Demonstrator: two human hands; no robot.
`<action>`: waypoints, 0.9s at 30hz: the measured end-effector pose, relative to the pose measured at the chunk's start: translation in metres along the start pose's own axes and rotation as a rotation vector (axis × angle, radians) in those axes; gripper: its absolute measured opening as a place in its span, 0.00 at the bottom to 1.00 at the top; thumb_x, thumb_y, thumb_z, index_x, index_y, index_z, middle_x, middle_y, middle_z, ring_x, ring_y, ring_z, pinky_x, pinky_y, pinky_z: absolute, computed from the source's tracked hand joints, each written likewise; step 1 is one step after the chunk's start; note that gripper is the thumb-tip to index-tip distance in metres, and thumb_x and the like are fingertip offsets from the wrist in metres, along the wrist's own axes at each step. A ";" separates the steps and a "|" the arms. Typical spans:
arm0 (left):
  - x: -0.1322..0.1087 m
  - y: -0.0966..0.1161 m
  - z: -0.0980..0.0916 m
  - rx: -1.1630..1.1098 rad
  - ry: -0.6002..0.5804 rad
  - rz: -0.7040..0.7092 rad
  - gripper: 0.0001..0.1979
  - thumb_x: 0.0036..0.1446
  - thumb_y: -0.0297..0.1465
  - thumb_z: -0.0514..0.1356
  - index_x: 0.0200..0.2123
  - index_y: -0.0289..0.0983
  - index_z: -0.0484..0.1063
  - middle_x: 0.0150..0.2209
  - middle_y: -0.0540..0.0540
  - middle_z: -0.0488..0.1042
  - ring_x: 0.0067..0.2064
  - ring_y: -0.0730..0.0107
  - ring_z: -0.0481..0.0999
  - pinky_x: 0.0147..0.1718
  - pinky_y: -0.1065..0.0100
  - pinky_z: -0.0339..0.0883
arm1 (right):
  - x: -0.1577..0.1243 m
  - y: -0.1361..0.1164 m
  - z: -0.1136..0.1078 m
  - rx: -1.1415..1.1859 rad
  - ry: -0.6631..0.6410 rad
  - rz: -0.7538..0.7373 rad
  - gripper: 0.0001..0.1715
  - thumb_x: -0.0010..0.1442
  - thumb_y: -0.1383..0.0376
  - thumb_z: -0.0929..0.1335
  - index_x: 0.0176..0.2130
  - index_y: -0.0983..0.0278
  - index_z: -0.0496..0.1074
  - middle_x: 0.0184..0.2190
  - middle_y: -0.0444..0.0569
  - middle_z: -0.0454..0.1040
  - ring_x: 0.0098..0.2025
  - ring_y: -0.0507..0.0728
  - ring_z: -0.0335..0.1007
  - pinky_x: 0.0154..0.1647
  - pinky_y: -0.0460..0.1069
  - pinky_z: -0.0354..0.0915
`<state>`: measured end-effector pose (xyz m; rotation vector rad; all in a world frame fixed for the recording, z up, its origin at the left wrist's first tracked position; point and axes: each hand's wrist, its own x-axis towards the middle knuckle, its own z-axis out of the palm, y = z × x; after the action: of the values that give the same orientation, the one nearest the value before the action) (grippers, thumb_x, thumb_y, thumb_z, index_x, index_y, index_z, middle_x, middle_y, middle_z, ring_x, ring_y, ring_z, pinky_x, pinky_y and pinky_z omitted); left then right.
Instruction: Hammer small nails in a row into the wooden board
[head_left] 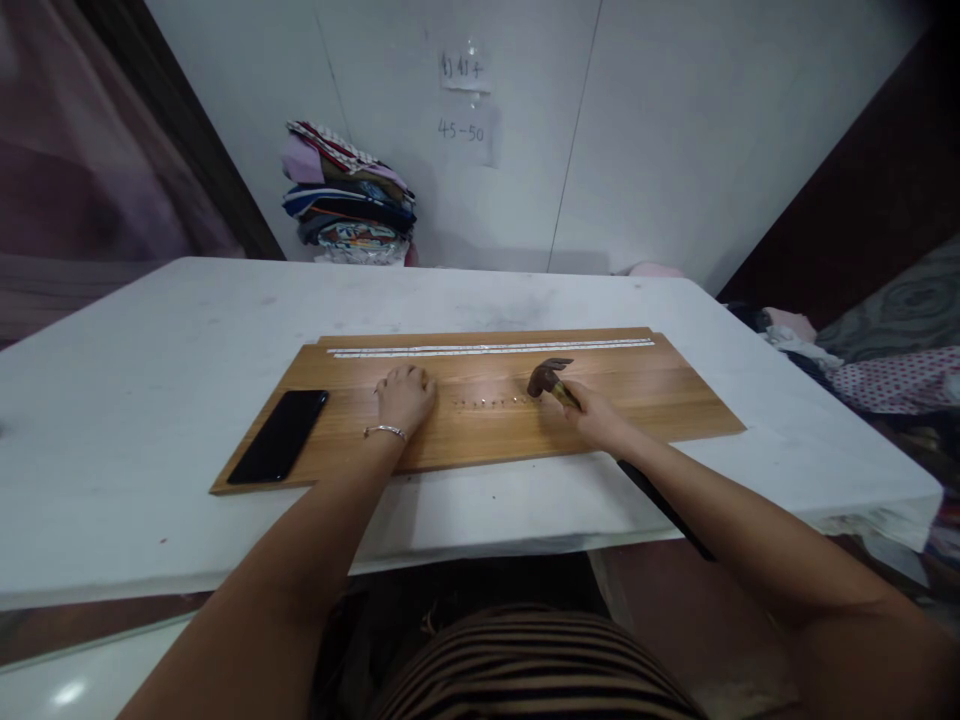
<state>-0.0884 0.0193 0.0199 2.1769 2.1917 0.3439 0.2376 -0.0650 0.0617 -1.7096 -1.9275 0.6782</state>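
Note:
My right hand (596, 415) is wrapped round a claw hammer (543, 376), close behind its head, with the dark handle running back under my forearm. The hammer head is over the right end of a row of several small nails (493, 403) on the wooden board (645, 395). Left of that row, my left hand (406, 396) rests on the board, palm down with its fingers curled. Whether anything is under those fingers is hidden. Two thin white strips (491, 350) lie along the board's far edge. A black phone (279, 436) lies at its left end.
The board lies on a table with a white cover (135, 400). Folded clothes (352, 200) are stacked by the wall behind the table. Two paper notes (466, 130) hang on the wall. More fabric (892, 378) is heaped beyond the table's right edge.

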 end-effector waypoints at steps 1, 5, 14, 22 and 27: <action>0.000 0.000 0.000 0.000 0.000 0.001 0.20 0.67 0.37 0.49 0.49 0.37 0.78 0.58 0.35 0.75 0.61 0.47 0.70 0.59 0.49 0.62 | 0.000 0.000 0.000 0.000 0.001 -0.003 0.21 0.60 0.63 0.67 0.53 0.61 0.75 0.46 0.54 0.81 0.46 0.64 0.76 0.46 0.54 0.69; 0.000 -0.001 0.002 -0.006 0.003 0.010 0.20 0.67 0.37 0.49 0.49 0.37 0.78 0.58 0.35 0.75 0.61 0.47 0.70 0.59 0.49 0.62 | 0.000 0.001 0.001 0.011 -0.005 -0.003 0.21 0.61 0.61 0.66 0.53 0.61 0.75 0.46 0.53 0.81 0.46 0.64 0.76 0.47 0.55 0.69; 0.000 0.000 0.000 -0.010 0.005 0.007 0.21 0.66 0.37 0.48 0.49 0.38 0.78 0.58 0.35 0.75 0.61 0.46 0.70 0.59 0.48 0.62 | 0.000 0.000 -0.001 -0.012 -0.010 0.013 0.22 0.60 0.65 0.66 0.54 0.61 0.75 0.46 0.53 0.81 0.46 0.63 0.76 0.47 0.54 0.69; 0.000 0.001 -0.001 -0.017 0.003 0.004 0.20 0.66 0.37 0.49 0.48 0.38 0.78 0.57 0.35 0.76 0.60 0.47 0.71 0.59 0.49 0.62 | 0.001 0.002 0.003 -0.005 -0.019 0.000 0.20 0.61 0.62 0.67 0.52 0.62 0.75 0.46 0.54 0.81 0.46 0.64 0.76 0.47 0.55 0.69; 0.000 0.000 0.000 -0.021 -0.006 0.006 0.20 0.66 0.37 0.49 0.49 0.38 0.78 0.58 0.35 0.75 0.60 0.47 0.70 0.59 0.48 0.61 | -0.001 0.001 0.002 0.004 0.001 0.004 0.21 0.61 0.64 0.67 0.53 0.60 0.75 0.45 0.53 0.82 0.46 0.63 0.76 0.46 0.54 0.69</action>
<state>-0.0884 0.0195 0.0199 2.1717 2.1686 0.3588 0.2377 -0.0656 0.0597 -1.7111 -1.9219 0.6823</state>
